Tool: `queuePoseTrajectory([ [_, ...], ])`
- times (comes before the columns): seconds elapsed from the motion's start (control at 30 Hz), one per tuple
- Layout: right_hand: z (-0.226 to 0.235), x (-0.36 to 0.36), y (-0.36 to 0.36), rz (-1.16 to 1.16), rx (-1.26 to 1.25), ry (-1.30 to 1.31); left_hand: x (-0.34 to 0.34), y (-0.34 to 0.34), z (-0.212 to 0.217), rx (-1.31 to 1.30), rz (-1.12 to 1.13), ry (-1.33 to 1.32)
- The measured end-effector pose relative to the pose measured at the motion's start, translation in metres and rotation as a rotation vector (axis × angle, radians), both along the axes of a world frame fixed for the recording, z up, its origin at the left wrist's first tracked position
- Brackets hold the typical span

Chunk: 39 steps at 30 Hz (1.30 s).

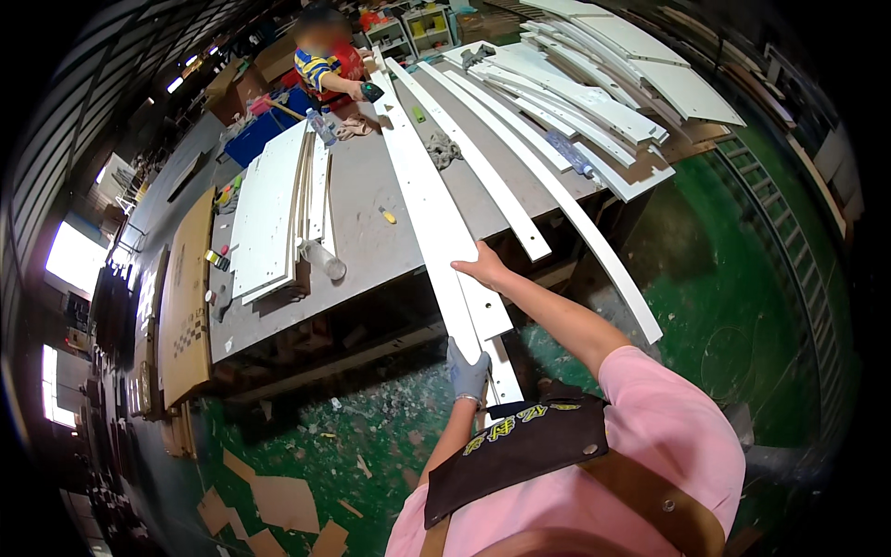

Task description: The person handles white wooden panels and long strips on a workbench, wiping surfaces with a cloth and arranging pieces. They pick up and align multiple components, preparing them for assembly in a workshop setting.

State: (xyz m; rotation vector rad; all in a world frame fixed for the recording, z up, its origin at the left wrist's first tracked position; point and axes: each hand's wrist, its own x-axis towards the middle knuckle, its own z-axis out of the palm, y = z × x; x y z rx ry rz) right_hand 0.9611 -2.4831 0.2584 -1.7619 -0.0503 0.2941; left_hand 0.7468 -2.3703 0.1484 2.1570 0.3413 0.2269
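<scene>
Two hands steady the long white laminated board [436, 218] overhanging the grey worktop [367, 209]: gloved left hand [467, 369] grips its near end, bare right hand [483, 269] presses flat. Loosened, the overhang could tip floorward.

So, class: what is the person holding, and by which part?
A long white board: the gloved left hand grips its near end, and the bare right hand rests on its edge slightly farther along.

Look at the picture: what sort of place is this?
Probably a furniture or woodworking workshop: long white boards on a grey workbench, stacked white panels, and offcuts on the green floor.
</scene>
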Motion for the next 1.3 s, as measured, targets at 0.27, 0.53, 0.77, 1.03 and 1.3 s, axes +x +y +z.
queuePoseTrajectory([
  [0.27,-0.053,0.017,0.013,0.029,0.055,-0.034,0.003,-0.009,0.012,-0.048,0.009,0.014],
  [0.53,-0.040,-0.047,0.050,0.078,-0.074,0.055,0.003,0.013,-0.009,-0.443,-0.103,0.007],
  [0.77,-0.060,-0.082,0.049,0.104,-0.161,-0.030,0.013,0.065,0.032,-1.401,0.220,0.015],
  [1.03,-0.011,-0.122,-0.003,0.265,-0.479,-0.287,0.034,0.055,0.022,-0.943,0.001,-0.065],
  [1.3,-0.068,-0.188,-0.031,0.202,-0.468,-0.310,0.026,0.089,0.025,-1.037,0.065,0.018],
])
